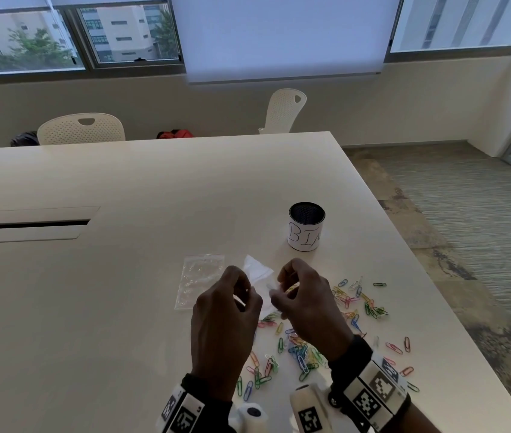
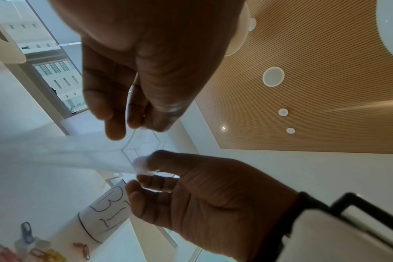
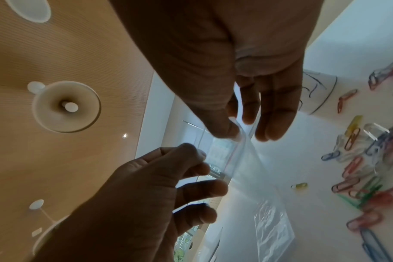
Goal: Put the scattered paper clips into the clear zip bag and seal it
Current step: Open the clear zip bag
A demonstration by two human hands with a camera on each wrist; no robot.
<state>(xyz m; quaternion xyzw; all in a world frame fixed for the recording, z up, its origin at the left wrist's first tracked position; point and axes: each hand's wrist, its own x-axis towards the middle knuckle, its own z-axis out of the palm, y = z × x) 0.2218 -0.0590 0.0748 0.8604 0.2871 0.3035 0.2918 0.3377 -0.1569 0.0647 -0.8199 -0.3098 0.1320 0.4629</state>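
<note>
Both hands are holding one clear zip bag (image 1: 260, 276) above the table (image 1: 123, 307), the left hand (image 1: 226, 310) and right hand (image 1: 307, 303) each pinching a lip of its mouth. To open it cleanly, the pinches should be parting near the strip's middle. The paper clips (image 1: 304, 354) are lying scattered from five to three o'clock of the hands; whether the mouth is parting is hard to tell.

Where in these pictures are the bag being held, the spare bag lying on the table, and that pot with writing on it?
held zip bag (image 3: 242, 154), right wrist view, on its zip strip between both hands.
spare clear bag (image 1: 199, 278), head view, on its crinkled middle.
labelled black mesh pot (image 1: 305, 237), head view, on its white paper label.
</note>
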